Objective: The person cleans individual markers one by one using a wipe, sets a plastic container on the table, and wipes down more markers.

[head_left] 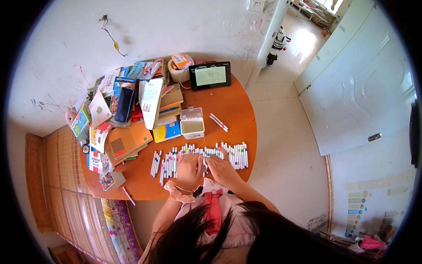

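Many white marker pens (239, 156) with coloured bands lie side by side in a long row near the table's front edge. Over the middle of that row is my left hand (190, 168), its fingers curled near a white pen. My right hand (222, 169) is close beside it on the right, fingers bent around or against the same pen. The fingertips are small and partly hidden, so the exact grip is unclear. Behind the row stands a white box (192, 128) with its clear lid open. Two pens (219, 122) lie apart to the right of the box.
Books (127, 143) and a dark pencil case (125, 104) are piled on the left of the orange table (239, 105). A tablet (210, 75) stands at the back. A box of beads (112, 180) and a loose pen (129, 196) are at the front left.
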Available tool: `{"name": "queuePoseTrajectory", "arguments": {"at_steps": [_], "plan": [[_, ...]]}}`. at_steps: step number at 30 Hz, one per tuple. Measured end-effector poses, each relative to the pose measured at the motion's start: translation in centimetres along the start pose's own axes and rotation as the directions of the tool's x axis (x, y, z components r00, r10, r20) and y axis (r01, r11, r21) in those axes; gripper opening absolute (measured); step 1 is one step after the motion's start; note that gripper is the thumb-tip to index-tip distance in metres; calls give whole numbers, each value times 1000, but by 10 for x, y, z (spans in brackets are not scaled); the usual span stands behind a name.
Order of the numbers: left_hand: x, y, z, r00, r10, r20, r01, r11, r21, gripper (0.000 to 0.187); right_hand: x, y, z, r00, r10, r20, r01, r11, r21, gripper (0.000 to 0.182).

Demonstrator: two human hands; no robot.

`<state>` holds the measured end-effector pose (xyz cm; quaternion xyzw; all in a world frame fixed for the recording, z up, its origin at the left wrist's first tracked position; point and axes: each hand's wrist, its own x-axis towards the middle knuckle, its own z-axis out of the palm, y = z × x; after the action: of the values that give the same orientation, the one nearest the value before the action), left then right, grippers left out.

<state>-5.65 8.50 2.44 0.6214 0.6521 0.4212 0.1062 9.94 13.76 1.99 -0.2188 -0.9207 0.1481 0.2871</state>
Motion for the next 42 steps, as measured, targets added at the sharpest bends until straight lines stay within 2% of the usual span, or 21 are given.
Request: {"name": "queuePoseTrajectory", "arguments": {"at_steps": [1, 3, 5, 9, 10, 11, 15, 17, 19, 21, 23, 25, 27, 29, 31, 34, 38, 42], "plan": [[1, 2, 1, 998, 30, 59, -27, 998, -58, 24, 0, 1, 0, 1000, -1, 0, 1, 1000, 0, 21], [4, 0, -4, 999, 44, 5, -44, 999, -27, 23, -1, 6, 0, 998, 63, 13, -63, 998, 19, 28], [4, -8, -11, 991, -6, -136, 18, 996, 86, 22, -2, 11, -4, 997, 82, -13, -82, 997, -10, 25], [-1, -6, -10, 997, 48, -62, -37, 985, 166, 10, 0, 11, -7, 993, 111, -27, -113, 992, -54, 20], [-4, -3, -4, 1000, 22, 14, -23, 993, 117, 6, 2, 9, -5, 996, 82, -36, -83, 996, -45, 20], [-4, -2, -1, 1000, 24, 12, -25, 993, 115, 6, 3, 7, -4, 998, 51, -46, -53, 998, -37, 20], [2, 0, -9, 999, 14, -37, -11, 998, 68, 6, -3, 20, -6, 995, 73, -63, -78, 995, -70, 29], [4, -5, -18, 991, -13, -135, 23, 997, 75, 4, -4, 21, -17, 990, 122, -69, -128, 988, -83, 30], [3, -10, -19, 993, -17, -116, 29, 994, 105, 6, -4, 21, -20, 983, 168, -71, -175, 980, -98, 31], [0, -9, -13, 999, 50, -18, -49, 997, 55, 8, 0, 16, -15, 987, 78, -144, -96, 988, -123, 27], [-3, -3, -5, 994, 107, -1, -107, 994, 26, 9, 1, 10, -10, 993, 70, -90, -76, 995, -69, 29], [-3, 0, -5, 998, 60, -22, -59, 998, 13, 8, 3, 9, -10, 994, 60, -88, -61, 998, -8, 30], [-2, -7, -17, 998, 50, -46, -49, 998, 37, 8, -2, 17, -16, 991, 83, -106, -85, 996, -15, 29], [0, -13, -27, 990, 11, -141, 0, 997, 75, 8, -5, 23, -23, 983, 141, -114, -150, 985, -79, 27], [1, -9, -25, 993, 36, -116, -27, 997, 77, 8, -5, 21, -20, 985, 134, -110, -144, 986, -87, 29], [1, 3, -12, 993, 120, 12, -120, 993, 9, 14, 5, 5, -14, 994, 45, -99, -46, 999, -9, 32], [5, -2, -22, 996, 47, -69, -47, 999, 5, 14, -1, 17, -17, 987, 113, -118, -122, 990, -69, 30], [10, 1, -34, 995, 101, -1, -100, 994, 48, 12, -1, 16, -26, 984, 142, -110, -155, 981, -121, 28]]}}
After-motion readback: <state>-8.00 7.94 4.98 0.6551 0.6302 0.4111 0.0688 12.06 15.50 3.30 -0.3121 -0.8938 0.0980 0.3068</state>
